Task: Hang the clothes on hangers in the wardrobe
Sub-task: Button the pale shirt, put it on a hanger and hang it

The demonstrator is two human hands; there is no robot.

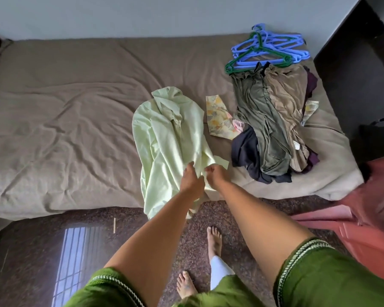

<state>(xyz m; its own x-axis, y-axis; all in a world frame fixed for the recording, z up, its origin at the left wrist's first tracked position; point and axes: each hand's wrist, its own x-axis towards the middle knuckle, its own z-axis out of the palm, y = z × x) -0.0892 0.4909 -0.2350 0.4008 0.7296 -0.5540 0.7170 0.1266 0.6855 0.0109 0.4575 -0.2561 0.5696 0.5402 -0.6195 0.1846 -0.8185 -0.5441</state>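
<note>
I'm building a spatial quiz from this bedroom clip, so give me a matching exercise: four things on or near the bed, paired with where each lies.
Things:
1. light green garment
2. hangers
3. floral cloth
4. dark clothes pile

Places:
A. far right of the bed, by the wall
B. draped over the bed's near edge, gripped by the left hand and right hand
C. just in front of the hangers
D. between the light green garment and the pile

Pairs: 1-B, 2-A, 3-D, 4-C
</note>
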